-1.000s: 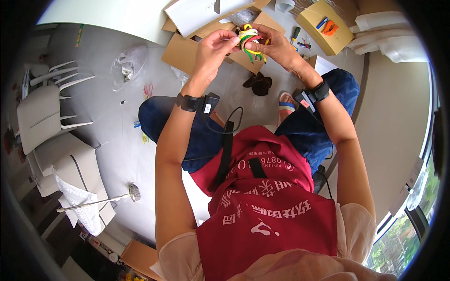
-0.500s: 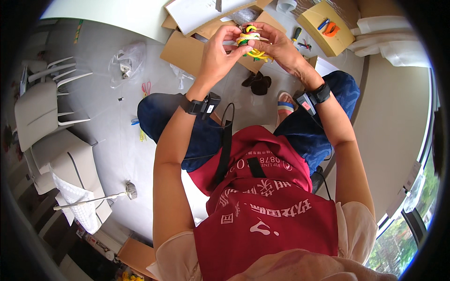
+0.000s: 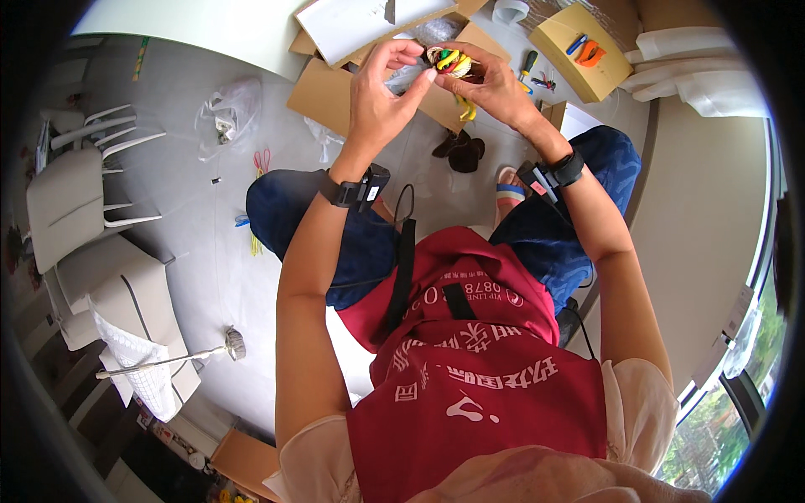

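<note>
A bundle of coiled yellow, green, red and cream cords [image 3: 451, 61] is held up near the top of the view, over the cardboard, with loose yellow ends hanging beneath. My left hand [image 3: 385, 98] has its fingers curled at the bundle's left, the thumb tip pressed against it. My right hand [image 3: 495, 88] grips the bundle from the right, its thumb across the lower part and some fingers hidden behind. Black wrist devices [image 3: 359, 189] are strapped on both forearms.
Open cartons [image 3: 313, 99] and a white board [image 3: 352, 21] lie ahead. A box with tools [image 3: 566, 75], a screwdriver [image 3: 529, 63] and brown items [image 3: 463, 151] are to the right. Left: plastic bag [image 3: 226, 117], loose cords [image 3: 258, 163], white chairs [image 3: 67, 214], mop [image 3: 231, 344]. A window [image 3: 704, 436] is at right.
The bundle has been turned, now showing yellow and green on top with yellow ends below. My left fingers have shifted leftward and slightly up, showing less wrapped around it.
</note>
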Motion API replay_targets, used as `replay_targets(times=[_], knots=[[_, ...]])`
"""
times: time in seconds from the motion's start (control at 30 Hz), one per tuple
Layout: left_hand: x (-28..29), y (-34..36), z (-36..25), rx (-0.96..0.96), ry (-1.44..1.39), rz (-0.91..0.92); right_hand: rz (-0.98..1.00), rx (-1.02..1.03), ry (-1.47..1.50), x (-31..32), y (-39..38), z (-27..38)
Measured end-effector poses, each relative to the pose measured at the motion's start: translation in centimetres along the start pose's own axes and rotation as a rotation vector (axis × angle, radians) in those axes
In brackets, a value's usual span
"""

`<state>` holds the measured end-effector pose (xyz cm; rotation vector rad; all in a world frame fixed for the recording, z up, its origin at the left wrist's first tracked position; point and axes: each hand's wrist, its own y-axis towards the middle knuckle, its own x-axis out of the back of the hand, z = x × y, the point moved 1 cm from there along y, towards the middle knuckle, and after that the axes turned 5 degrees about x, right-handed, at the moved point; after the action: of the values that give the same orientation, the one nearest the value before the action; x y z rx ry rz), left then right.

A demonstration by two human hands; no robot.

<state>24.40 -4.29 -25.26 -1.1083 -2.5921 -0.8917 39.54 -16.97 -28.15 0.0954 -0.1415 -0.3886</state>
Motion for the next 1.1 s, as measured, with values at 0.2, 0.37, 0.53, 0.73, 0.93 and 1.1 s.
replay_targets(times=[0.2, 0.37, 0.53, 0.73, 0.93, 1.1], knots=[[-0.8, -0.6, 0.1, 0.134, 0.053, 0.054, -0.069, 0.209, -0.349, -1.1, -0.4, -0.3], [-1.1, -1.0, 2.3, 0.433, -0.38, 0.015, -0.019, 0.159, -0.135, -1.2, -0.1, 0.0], [-1.0, -0.9, 2.9, 0.518, -0.528, 0.026, 0.075, 0.009, -0.097, -0.6, 0.0, -1.2], [-0.3, -0.2, 1.7, 0.371, -0.484, 0.11, 0.031, 0.095, 0.072, -0.6, -0.1, -0.8], [0.2, -0.5, 2.0, 0.251, -0.305, 0.008, 0.174, -0.074, 0.525, -0.6, -0.1, 0.1], [0.2, 0.0, 0.6, 0.067, -0.096, 0.16, 0.196, -0.21, 0.746, 0.2, -0.5, -0.4]])
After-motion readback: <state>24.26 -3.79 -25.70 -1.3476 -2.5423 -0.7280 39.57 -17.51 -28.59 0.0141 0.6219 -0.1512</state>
